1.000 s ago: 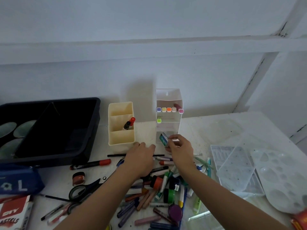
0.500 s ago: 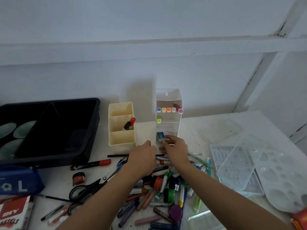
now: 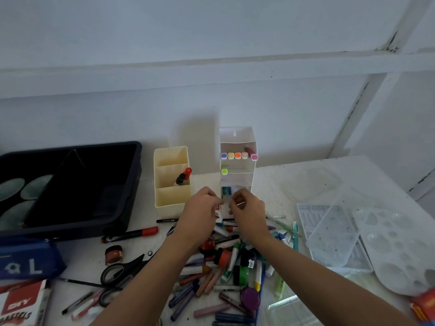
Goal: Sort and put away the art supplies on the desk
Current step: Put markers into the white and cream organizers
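Observation:
My left hand [image 3: 200, 209] hovers in front of the white tiered organizer [image 3: 237, 147] and pinches a small white and red item [image 3: 219, 208] at its fingertips. Close beside it is my right hand [image 3: 250, 209], fingers loosely curled just below the bottom shelf, with nothing plainly in them. A green and white eraser [image 3: 227, 191] lies in that bottom shelf. Coloured highlighter caps [image 3: 237, 155] line an upper shelf, and a green one [image 3: 224, 171] sits below them. A heap of markers, pastels and paint pots [image 3: 226, 267] lies under my forearms.
A cream three-part holder [image 3: 171, 196] with two markers stands left of the organizer. Further left lie a black tray [image 3: 131, 184], a blue pouch [image 3: 30, 264], scissors [image 3: 122, 269] and a pastels box [image 3: 21, 304]. Clear palettes [image 3: 334, 231] cover the right side.
My right hand set the green and white eraser into the bottom shelf and drew back. My left hand lifted from the pile with a small white and red item.

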